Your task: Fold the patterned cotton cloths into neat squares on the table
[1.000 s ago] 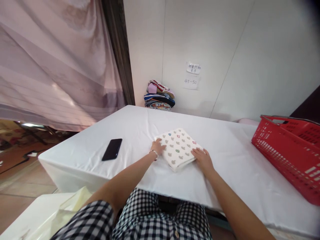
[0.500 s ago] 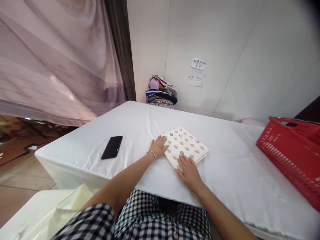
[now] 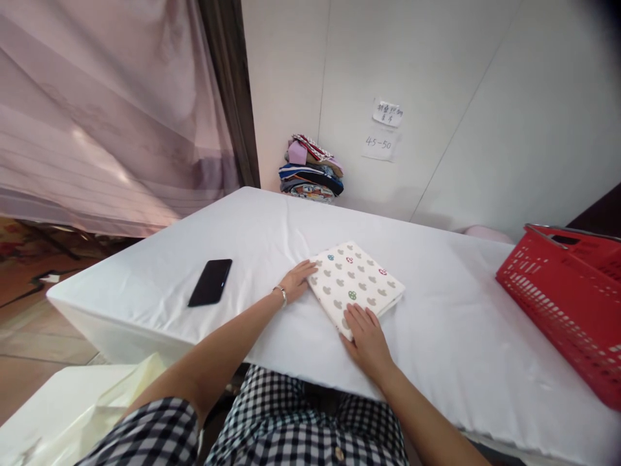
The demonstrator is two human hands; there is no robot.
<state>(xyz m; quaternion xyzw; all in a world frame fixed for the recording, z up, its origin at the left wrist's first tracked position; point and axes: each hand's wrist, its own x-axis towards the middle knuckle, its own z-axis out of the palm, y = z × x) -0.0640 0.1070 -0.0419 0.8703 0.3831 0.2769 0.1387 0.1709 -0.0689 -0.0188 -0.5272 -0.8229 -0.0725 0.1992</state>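
Note:
A folded white cloth (image 3: 356,278) with a grey, red, blue and green print lies flat on the white-covered table (image 3: 451,317), one corner pointing towards me. At its left corner is my left hand (image 3: 297,283), open, fingertips touching the edge and a bracelet on the wrist. My right hand (image 3: 369,340) rests open on the near part of the cloth, its fingers stretched out on top. The thumb of that hand lies by the near corner. Several folded layers show along the cloth's right edge.
A black phone (image 3: 210,283) lies on the table to the left. On the right stands a red plastic basket (image 3: 565,304). Behind the table's far edge is a stack of folded fabrics (image 3: 311,171) against the wall. A pale plastic bag (image 3: 109,411) sits at lower left.
My left hand has slid a little to the left, off the cloth's top to its left corner. My right hand stays on the near part. The view has shifted slightly.

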